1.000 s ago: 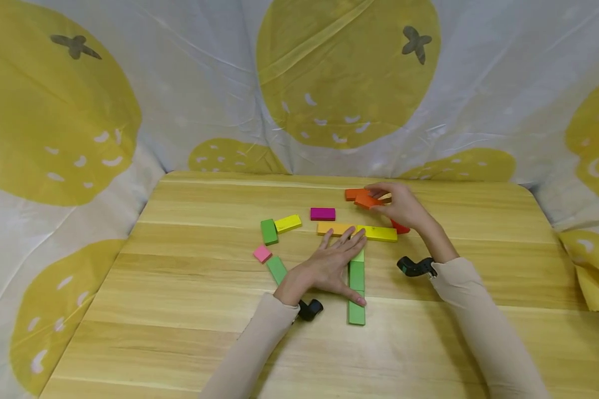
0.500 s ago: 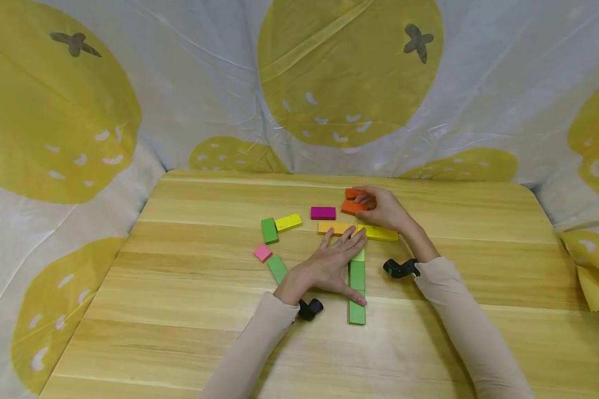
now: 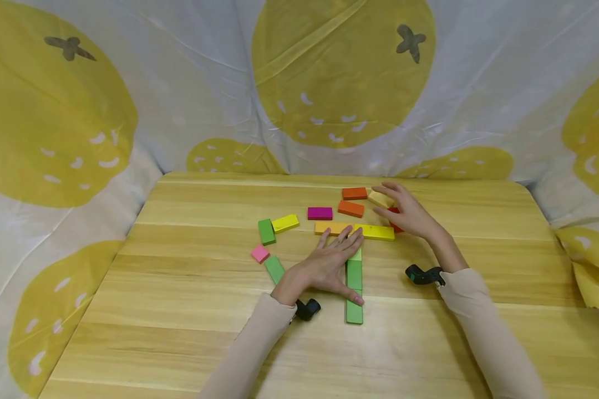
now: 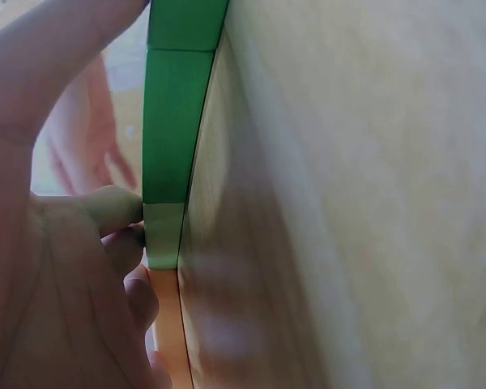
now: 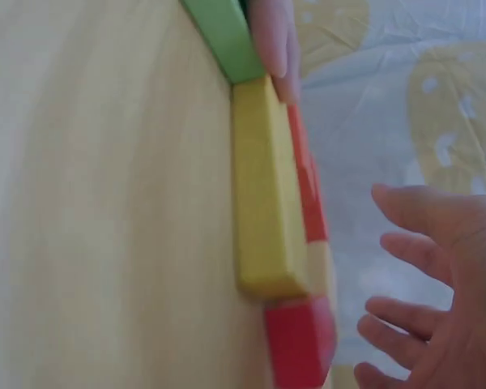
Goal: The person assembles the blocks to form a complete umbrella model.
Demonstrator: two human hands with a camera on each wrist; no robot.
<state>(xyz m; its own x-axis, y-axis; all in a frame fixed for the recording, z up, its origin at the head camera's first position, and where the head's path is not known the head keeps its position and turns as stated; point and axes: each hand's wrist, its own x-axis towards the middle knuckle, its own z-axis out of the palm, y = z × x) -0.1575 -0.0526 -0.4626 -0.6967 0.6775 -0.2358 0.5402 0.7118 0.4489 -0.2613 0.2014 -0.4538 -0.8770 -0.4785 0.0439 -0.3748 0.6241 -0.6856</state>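
My left hand (image 3: pixel 321 266) lies spread over a T of blocks, thumb on the green block (image 3: pixel 354 313) at its foot. Its fingertips touch the light green block (image 4: pixel 164 235) and reach the orange block (image 4: pixel 172 324). The crossbar also has a yellow block (image 3: pixel 378 233). Fingers apart and holding nothing, my right hand (image 3: pixel 411 215) hovers at the cream block (image 3: pixel 380 199) and partly covers the red block (image 3: pixel 395 220). In the right wrist view, its fingers are parted beside the red block (image 5: pixel 296 344). Left of it lie an orange block (image 3: pixel 351 209) and a red-orange block (image 3: pixel 354 193).
A magenta block (image 3: pixel 320 213) lies behind the crossbar. Farther left are another yellow block (image 3: pixel 285 223), a dark green block (image 3: pixel 267 231), a pink block (image 3: pixel 260 254) and a green block (image 3: pixel 274 270). A patterned cloth (image 3: pixel 219 88) hangs behind the wooden table (image 3: pixel 169 310).
My right hand has carried the orange block leftward, laid it in front of the red-orange block and let go, then moved back right to the cream block. The left hand has stayed put.
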